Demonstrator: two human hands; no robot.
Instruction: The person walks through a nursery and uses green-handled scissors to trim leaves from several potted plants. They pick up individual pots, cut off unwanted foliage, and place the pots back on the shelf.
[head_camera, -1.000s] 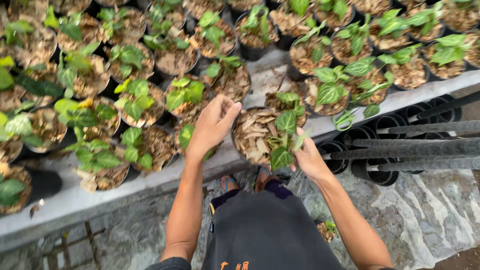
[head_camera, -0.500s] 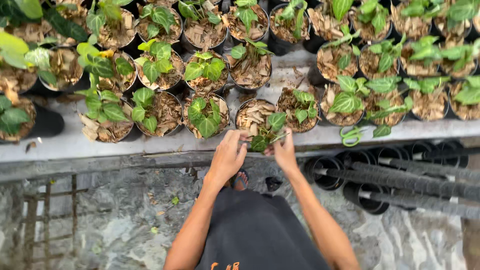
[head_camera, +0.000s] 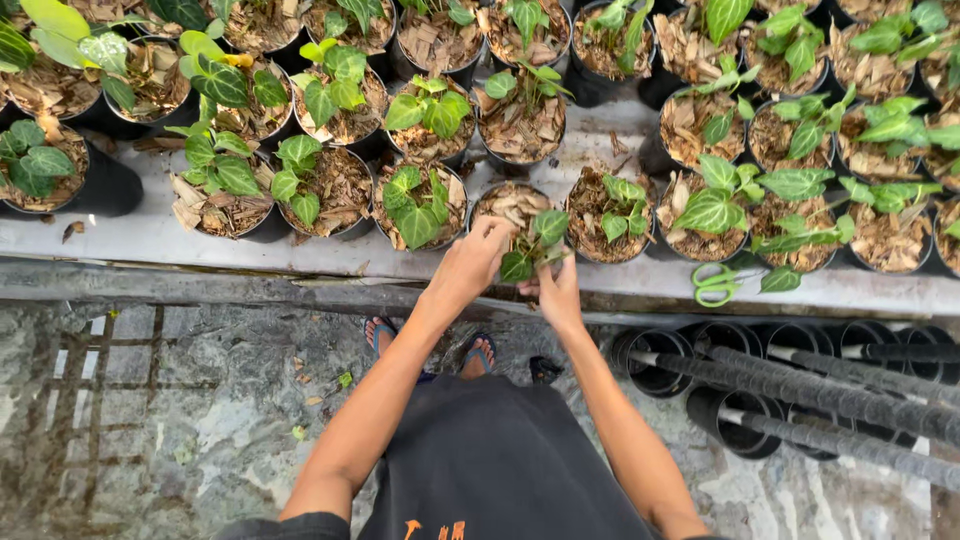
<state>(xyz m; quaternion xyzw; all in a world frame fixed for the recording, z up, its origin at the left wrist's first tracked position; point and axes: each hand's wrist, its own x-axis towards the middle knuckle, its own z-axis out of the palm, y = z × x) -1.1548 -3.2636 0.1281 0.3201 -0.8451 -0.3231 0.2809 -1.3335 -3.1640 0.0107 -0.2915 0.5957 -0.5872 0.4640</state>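
Note:
A small black pot (head_camera: 503, 203) filled with brown wood chips stands at the front edge of a grey bench (head_camera: 150, 240). A young plant with heart-shaped green leaves (head_camera: 548, 228) grows in it. My left hand (head_camera: 470, 262) rests on the pot's near rim, fingers curled over the chips. My right hand (head_camera: 556, 288) is just right of it, fingers pinching the plant's lower leaves and stem. Both hands meet at this one pot.
Several similar potted plants (head_camera: 320, 185) crowd the bench in rows. Green-handled scissors (head_camera: 722, 283) lie on the bench edge to the right. Stacks of empty black pots (head_camera: 800, 390) lie on their sides on the wet stone floor (head_camera: 150, 400) below.
The view has pulled back and up, so the bench sits higher in the frame. My two hands have drawn closer together onto the same pot and its plant.

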